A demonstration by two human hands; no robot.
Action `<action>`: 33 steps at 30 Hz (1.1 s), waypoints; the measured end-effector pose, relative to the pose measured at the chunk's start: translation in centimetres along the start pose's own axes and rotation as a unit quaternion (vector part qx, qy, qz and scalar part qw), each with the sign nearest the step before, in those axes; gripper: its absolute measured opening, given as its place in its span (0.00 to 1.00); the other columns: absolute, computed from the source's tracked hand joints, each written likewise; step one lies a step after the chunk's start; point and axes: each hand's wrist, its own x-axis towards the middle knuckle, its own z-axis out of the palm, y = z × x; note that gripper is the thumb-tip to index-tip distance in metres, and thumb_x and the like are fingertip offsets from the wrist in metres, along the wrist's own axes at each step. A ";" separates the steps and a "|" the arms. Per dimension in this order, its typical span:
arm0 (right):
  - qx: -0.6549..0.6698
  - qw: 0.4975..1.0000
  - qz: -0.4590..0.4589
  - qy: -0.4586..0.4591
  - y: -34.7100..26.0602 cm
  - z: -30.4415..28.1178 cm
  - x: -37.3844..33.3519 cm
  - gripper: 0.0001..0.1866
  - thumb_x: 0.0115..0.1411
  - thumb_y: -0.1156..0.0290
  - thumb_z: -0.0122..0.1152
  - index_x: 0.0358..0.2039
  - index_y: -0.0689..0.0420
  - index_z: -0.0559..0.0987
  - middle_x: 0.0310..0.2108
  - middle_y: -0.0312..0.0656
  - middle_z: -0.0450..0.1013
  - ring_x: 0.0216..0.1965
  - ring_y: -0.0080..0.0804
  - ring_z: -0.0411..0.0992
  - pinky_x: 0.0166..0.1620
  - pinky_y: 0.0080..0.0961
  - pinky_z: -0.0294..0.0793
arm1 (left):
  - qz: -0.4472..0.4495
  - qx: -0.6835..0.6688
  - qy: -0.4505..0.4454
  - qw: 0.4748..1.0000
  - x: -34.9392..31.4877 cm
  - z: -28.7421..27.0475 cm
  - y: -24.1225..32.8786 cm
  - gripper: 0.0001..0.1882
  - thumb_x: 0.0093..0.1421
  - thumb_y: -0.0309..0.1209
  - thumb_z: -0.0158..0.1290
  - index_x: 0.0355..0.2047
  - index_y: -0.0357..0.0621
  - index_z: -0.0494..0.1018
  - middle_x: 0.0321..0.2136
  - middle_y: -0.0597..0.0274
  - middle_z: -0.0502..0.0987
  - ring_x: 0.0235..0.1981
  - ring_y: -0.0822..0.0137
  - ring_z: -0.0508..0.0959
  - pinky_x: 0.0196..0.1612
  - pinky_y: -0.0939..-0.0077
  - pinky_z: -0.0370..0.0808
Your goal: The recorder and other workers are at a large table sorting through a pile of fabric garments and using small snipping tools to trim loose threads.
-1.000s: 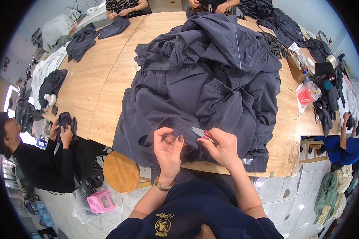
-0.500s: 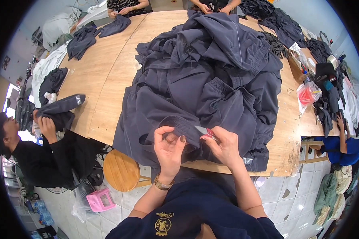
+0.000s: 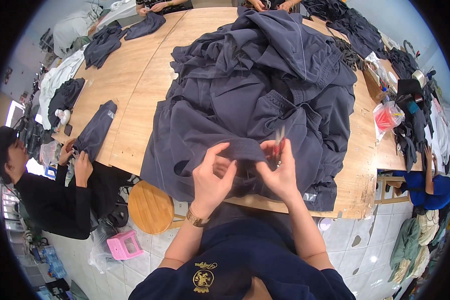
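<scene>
A dark grey garment with a gathered elastic band lies at the near side of a heap of like clothing. My left hand, with a bracelet at its wrist, grips the band's left end between thumb and fingers. My right hand holds small red-handled thread snips, their blurred blades pointing away from me. Its thumb and finger also take the band's right end, so the band is stretched between both hands. The fingertips behind the cloth are hidden.
The heap covers much of the wooden table. At the left a co-worker in black handles a dark garment. A round stool and a pink stool stand below. A red-filled plastic bag lies right.
The snips' blades have swung from pointing left over the band to pointing away. My right hand now takes the band's edge too. The co-worker's garment at left has been lowered onto the table.
</scene>
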 end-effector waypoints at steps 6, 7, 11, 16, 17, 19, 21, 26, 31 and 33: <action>0.160 0.982 0.079 -0.057 0.4 -0.6 0.2 0.13 0.54 0.76 0.60 0.36 0.59 0.64 0.26 0.31 0.66 0.27 0.14 0.62 0.31 0.13 0.64 | 0.299 0.431 0.053 0.849 1.2 -0.3 1.2 0.25 0.43 0.27 0.63 0.45 0.48 0.73 0.41 0.53 0.69 0.43 0.57 0.67 0.47 0.65 0.65; 0.200 0.973 0.082 -0.079 0.2 -0.6 0.2 0.12 0.56 0.75 0.60 0.35 0.58 0.64 0.26 0.30 0.64 0.28 0.14 0.61 0.32 0.12 0.62 | 0.282 0.422 0.046 0.861 1.4 -0.2 1.4 0.22 0.48 0.31 0.61 0.46 0.50 0.73 0.43 0.54 0.70 0.49 0.57 0.65 0.52 0.62 0.60; 0.237 0.963 0.089 -0.086 1.1 -1.1 0.0 0.12 0.57 0.75 0.59 0.34 0.56 0.64 0.27 0.30 0.64 0.30 0.13 0.61 0.34 0.12 0.62 | 0.252 0.469 -0.047 0.845 2.2 -1.0 1.3 0.12 0.60 0.34 0.50 0.43 0.48 0.74 0.49 0.59 0.71 0.55 0.57 0.65 0.57 0.63 0.54; 0.263 0.958 0.097 -0.055 2.3 -0.9 0.1 0.10 0.58 0.77 0.57 0.35 0.57 0.64 0.28 0.31 0.67 0.31 0.13 0.63 0.38 0.12 0.63 | 0.169 0.339 -0.115 0.918 3.0 -1.6 0.4 0.08 0.61 0.31 0.48 0.34 0.39 0.70 0.31 0.57 0.75 0.37 0.57 0.72 0.51 0.68 0.60; 0.263 0.958 0.097 -0.055 2.1 -0.9 0.2 0.10 0.58 0.77 0.57 0.35 0.57 0.64 0.28 0.31 0.67 0.31 0.13 0.63 0.38 0.12 0.63 | 0.171 0.326 -0.109 0.923 2.9 -1.4 0.4 0.07 0.61 0.31 0.49 0.34 0.39 0.70 0.30 0.58 0.74 0.36 0.58 0.72 0.51 0.68 0.60; 0.225 0.968 0.102 -0.045 1.2 -0.9 0.5 0.11 0.56 0.78 0.58 0.34 0.56 0.64 0.33 0.35 0.70 0.35 0.17 0.67 0.40 0.15 0.66 | 0.173 0.314 -0.104 0.928 2.8 -1.3 0.5 0.06 0.60 0.30 0.49 0.33 0.40 0.69 0.29 0.58 0.74 0.36 0.58 0.72 0.50 0.68 0.60; 0.186 0.976 0.094 -0.063 -0.5 -0.5 0.7 0.11 0.56 0.78 0.58 0.35 0.57 0.65 0.34 0.36 0.70 0.35 0.18 0.67 0.41 0.15 0.66 | 0.135 0.288 -0.115 0.941 2.7 -1.4 0.7 0.08 0.56 0.30 0.54 0.31 0.40 0.69 0.29 0.58 0.74 0.35 0.59 0.72 0.47 0.70 0.62; 0.099 0.991 0.060 -0.062 0.2 -0.4 1.2 0.08 0.56 0.80 0.55 0.34 0.60 0.66 0.30 0.36 0.70 0.29 0.18 0.68 0.37 0.17 0.70 | 0.098 0.254 -0.100 0.957 2.6 -1.0 1.0 0.13 0.48 0.29 0.60 0.30 0.39 0.68 0.26 0.57 0.75 0.31 0.62 0.75 0.38 0.72 0.69; 0.246 0.958 -0.021 0.149 0.2 -1.6 1.6 0.08 0.59 0.83 0.50 0.32 0.57 0.62 0.26 0.36 0.67 0.25 0.22 0.67 0.30 0.18 0.69 | 0.088 0.204 -0.085 0.971 2.7 -1.5 0.7 0.15 0.46 0.27 0.62 0.30 0.39 0.67 0.25 0.58 0.76 0.27 0.67 0.77 0.31 0.76 0.72; 0.329 0.918 -0.073 0.208 -0.3 -2.3 1.5 0.13 0.59 0.84 0.50 0.30 0.53 0.58 0.26 0.35 0.64 0.24 0.22 0.64 0.29 0.20 0.68 | 0.099 0.207 -0.082 0.970 2.7 -1.5 0.9 0.18 0.45 0.28 0.63 0.31 0.39 0.66 0.24 0.59 0.76 0.28 0.69 0.78 0.34 0.76 0.72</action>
